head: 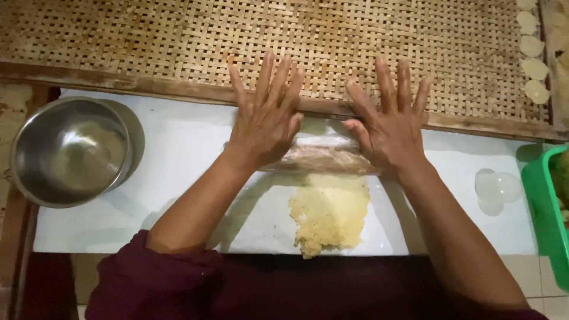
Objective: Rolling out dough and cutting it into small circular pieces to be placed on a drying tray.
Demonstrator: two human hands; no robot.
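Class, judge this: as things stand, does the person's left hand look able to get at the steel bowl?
Probably yes: the left hand rests on the rolling pin, and only bare white sheet lies between it and the steel bowl.

Taking the flattened yellow dough sheet (329, 214) as the mark, the white work board (189, 148) lies bare to its left as far as the round steel bowl (71, 151), which blocks that edge. To its right the board is open up to a clear plastic cup (496, 187) and a green plastic basket (542, 207). Just beyond the dough, a wooden rolling pin (323, 157) under both flat hands bars the way, with the raised wooden rim of a woven bamboo tray (178, 90) behind.
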